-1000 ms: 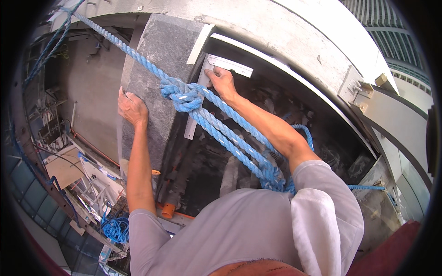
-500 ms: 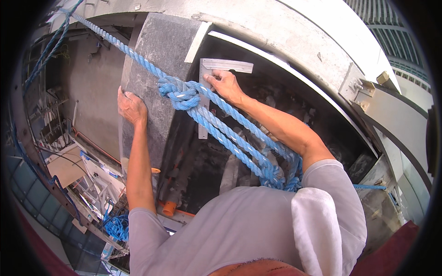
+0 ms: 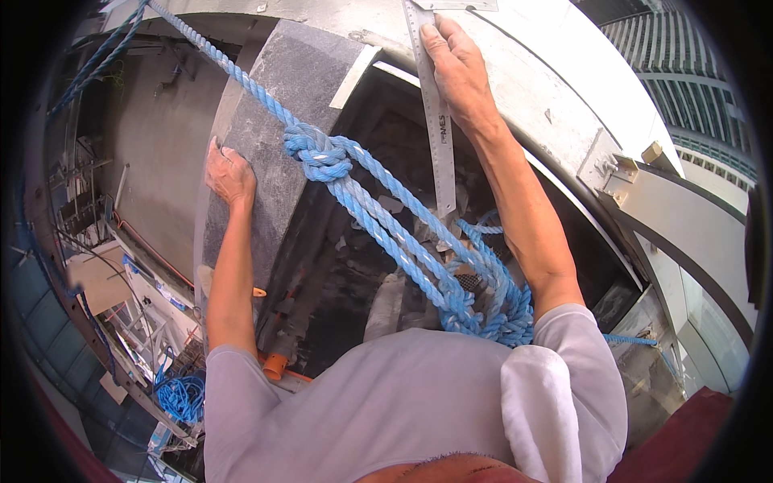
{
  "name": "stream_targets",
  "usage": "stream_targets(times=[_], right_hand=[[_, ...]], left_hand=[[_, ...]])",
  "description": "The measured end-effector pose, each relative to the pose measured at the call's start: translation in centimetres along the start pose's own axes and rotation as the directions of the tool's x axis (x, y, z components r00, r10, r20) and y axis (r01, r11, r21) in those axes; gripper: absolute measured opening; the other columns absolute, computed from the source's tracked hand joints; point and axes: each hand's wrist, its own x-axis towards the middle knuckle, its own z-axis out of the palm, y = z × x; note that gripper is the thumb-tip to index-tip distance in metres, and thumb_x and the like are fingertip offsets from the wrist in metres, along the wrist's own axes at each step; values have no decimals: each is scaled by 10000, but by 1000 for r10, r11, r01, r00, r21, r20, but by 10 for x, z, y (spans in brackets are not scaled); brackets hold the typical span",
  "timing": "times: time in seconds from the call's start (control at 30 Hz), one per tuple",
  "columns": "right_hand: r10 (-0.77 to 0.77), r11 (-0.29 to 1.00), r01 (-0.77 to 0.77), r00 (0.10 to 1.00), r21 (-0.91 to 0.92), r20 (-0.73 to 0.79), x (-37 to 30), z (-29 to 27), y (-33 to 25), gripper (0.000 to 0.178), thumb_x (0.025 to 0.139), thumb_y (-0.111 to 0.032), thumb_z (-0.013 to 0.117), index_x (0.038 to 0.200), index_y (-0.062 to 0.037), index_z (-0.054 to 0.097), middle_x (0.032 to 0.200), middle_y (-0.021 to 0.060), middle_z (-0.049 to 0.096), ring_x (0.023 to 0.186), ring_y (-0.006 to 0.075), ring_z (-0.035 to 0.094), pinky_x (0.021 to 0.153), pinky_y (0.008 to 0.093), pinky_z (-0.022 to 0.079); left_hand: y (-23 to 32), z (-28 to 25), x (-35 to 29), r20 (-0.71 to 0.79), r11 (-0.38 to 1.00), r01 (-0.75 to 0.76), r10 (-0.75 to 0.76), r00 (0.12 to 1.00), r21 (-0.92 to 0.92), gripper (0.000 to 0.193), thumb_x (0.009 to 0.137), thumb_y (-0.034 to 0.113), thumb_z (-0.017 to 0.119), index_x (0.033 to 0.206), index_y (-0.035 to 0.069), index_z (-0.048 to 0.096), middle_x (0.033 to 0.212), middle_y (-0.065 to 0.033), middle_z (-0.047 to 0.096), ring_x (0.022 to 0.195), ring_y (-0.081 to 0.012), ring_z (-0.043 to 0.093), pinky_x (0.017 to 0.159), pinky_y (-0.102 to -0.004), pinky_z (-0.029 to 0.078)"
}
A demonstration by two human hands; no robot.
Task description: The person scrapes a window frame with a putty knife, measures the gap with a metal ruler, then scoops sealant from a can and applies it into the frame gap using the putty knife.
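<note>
My right hand (image 3: 465, 76) grips a metal try square (image 3: 436, 117) near its head. The stock of the square lies at the pale rim at the top, while its long blade hangs over the dark opening. At left, my left hand (image 3: 231, 175) is closed on the left edge of a grey stone slab (image 3: 302, 76); its fingertips are partly hidden. Thick blue rope (image 3: 318, 153), knotted in the middle, runs across the slab and down between my arms to a larger bundle (image 3: 499, 318) close to my chest.
Rubble lies in the dark opening (image 3: 338, 278) under the rope. A pale curved concrete ledge (image 3: 527, 76) borders the far side, with a metal bracket (image 3: 620, 173) at right. Down at left are an orange pipe end (image 3: 274, 366) and coiled blue rope (image 3: 179, 397).
My right hand has carried the try square up and to the right, from beside the slab to the pale rim. My left hand stays on the slab's edge.
</note>
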Motion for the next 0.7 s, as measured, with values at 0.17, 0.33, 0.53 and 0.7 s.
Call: stream_targets(times=[0.17, 0.33, 0.53, 0.7], right_hand=[[-129, 882, 184, 980, -433, 153, 89, -79, 15, 506, 1118, -391, 639, 1440, -7, 704, 1220, 173, 777, 1095, 259, 724, 964, 394, 572], [-207, 360, 454, 891, -815, 405, 66, -103, 49, 483, 1110, -572, 613, 1293, -167, 801, 1214, 97, 826, 1115, 339, 783, 968, 468, 615], [-150, 332, 459, 888, -824, 434, 57, -115, 105, 386, 1127, -477, 621, 1326, -178, 761, 1253, 113, 756, 1099, 368, 757, 927, 492, 604], [-264, 225, 577, 812, -785, 521, 35, -103, 97, 317, 1123, -356, 653, 1308, -119, 753, 1229, 167, 721, 1177, 398, 682, 1026, 488, 547]], left_hand=[[-4, 5, 1, 6, 1000, 12, -12, 1000, -17, 488, 1113, 284, 509, 1533, 53, 600, 1441, -225, 702, 1354, -414, 640, 1186, -547, 424], [-5, 2, -6, -14, 1000, 1, -1, 1000, -10, 495, 1119, 293, 505, 1553, 66, 574, 1440, -226, 696, 1370, -407, 627, 1199, -560, 403], [-12, 14, -2, -53, 1000, -5, 3, 999, -24, 517, 1117, 311, 512, 1583, 90, 541, 1448, -223, 683, 1391, -397, 613, 1213, -583, 381], [-23, 6, -21, -161, 999, 15, -23, 987, -49, 512, 1126, 332, 503, 1563, 71, 564, 1443, -220, 696, 1367, -398, 632, 1208, -572, 391]])
